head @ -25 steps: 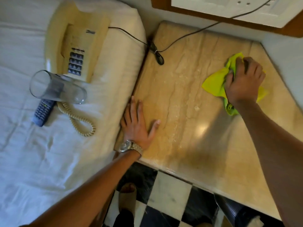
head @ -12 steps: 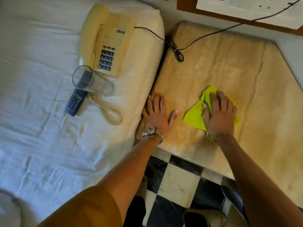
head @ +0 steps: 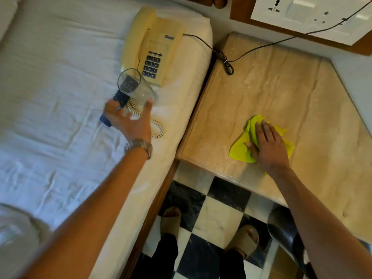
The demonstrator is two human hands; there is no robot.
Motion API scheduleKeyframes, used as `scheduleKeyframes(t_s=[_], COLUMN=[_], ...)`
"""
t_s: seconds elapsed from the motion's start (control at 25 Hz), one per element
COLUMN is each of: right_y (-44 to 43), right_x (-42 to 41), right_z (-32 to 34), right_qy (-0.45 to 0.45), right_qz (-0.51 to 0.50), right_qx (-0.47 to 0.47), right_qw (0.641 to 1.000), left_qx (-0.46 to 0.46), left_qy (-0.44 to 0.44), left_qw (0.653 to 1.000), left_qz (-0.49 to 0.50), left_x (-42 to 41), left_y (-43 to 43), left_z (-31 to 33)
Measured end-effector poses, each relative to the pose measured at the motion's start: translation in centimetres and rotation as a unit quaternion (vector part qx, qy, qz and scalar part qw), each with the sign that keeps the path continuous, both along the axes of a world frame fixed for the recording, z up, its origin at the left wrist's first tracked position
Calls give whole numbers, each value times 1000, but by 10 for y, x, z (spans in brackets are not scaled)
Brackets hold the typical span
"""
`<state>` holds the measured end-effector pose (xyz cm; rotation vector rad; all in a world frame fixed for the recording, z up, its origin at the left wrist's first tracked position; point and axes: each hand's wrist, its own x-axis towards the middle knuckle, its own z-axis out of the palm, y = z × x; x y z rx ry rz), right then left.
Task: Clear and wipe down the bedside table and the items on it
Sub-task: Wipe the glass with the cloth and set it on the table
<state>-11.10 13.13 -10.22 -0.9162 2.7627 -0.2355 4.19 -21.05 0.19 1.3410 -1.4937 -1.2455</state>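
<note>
On the bed side of the frame, left of the bedside table:
bed [head: 50,97]: white sheet, wrinkled, fills the left half; carries the phone, glass and remote.
surface [head: 271,93]: beige marble top of the bedside table, right of the bed, edge just beside the mattress; only the cloth and a cable loop lie on it.
floor [head: 217,216]: black and white checker tiles below the surface's front edge; two feet in sandals stand on it.
socket panel [head: 306,15]: white, on the wall above the surface, wood frame around it.
telephone [head: 153,47]: cream desk phone near the bed's upper right corner, handset in the cradle, coiled cord trailing toward the near edge of the bed.
cable [head: 227,63]: black, runs from the phone over the gap onto the surface, bundled loop at the surface's left edge, then up to the wall.
cloth [head: 239,152]: yellow-green, flat on the surface near its front edge, mostly under the right hand.
right hand [head: 269,148]: palm down on the cloth, fingers spread flat, pressing not gripping.
left hand [head: 130,119]: blurred, above the bed, fingers and thumb splayed wide around the near end of the glass, nothing gripped; wristwatch on the wrist.
glass [head: 134,87]: clear tumbler on its side on the bed, just below the phone, lying over the remote.
remote [head: 114,106]: dark, partly hidden by the glass and left hand.
</note>
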Motion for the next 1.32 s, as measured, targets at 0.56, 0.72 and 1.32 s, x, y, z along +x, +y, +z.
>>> scheduleKeyframes(t_s=[0.56,0.72,1.32], right_y=[22,44,32], right_x=[6,30,62], right_z=[18,84,163], right_qy=[-127,-290,-248], right_qz=[-236,-375,-362], right_qx=[-302,-517,-486], right_qw=[915,713,755], left_qx=[150,378,437], left_qy=[-9,19,1], left_qw=[933,866,771], left_qz=[-326,-328,-463], left_x=[-94,-97,-101], left_y=[65,178,242], left_z=[23,4,24])
